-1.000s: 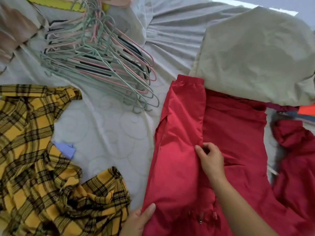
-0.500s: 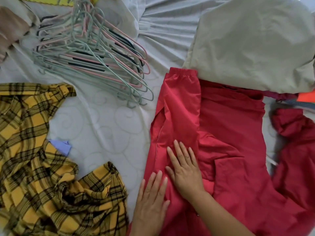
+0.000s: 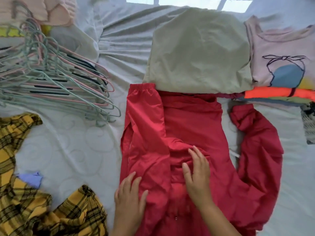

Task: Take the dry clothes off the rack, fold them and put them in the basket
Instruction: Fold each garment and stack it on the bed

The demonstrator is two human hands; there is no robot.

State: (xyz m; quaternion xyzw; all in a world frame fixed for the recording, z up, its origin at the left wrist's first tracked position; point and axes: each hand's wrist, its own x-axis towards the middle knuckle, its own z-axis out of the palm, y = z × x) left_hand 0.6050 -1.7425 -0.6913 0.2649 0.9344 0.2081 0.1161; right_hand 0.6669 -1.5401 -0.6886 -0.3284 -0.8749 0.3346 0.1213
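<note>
A red jacket [image 3: 190,126] lies spread on the grey bed sheet [image 3: 68,150] in the middle of the view. One sleeve with an elastic cuff is folded over its left side, the other sleeve trails off to the right. My left hand [image 3: 129,200] lies flat on the jacket's lower left edge, fingers apart. My right hand [image 3: 197,174] presses flat on the crumpled middle of the jacket, fingers spread. Neither hand grips the cloth. No basket or rack is in view.
A folded beige garment [image 3: 199,53] lies just beyond the jacket. A pink printed shirt [image 3: 281,58] tops a stack of folded clothes [image 3: 276,97] at the right. Several plastic hangers [image 3: 51,79] are piled at the upper left. A yellow plaid garment [image 3: 25,193] lies crumpled at the lower left.
My right hand let go of the fold and went flat, then slid right onto the jacket's middle. My left hand came up onto the jacket's left edge. The view has tilted up.
</note>
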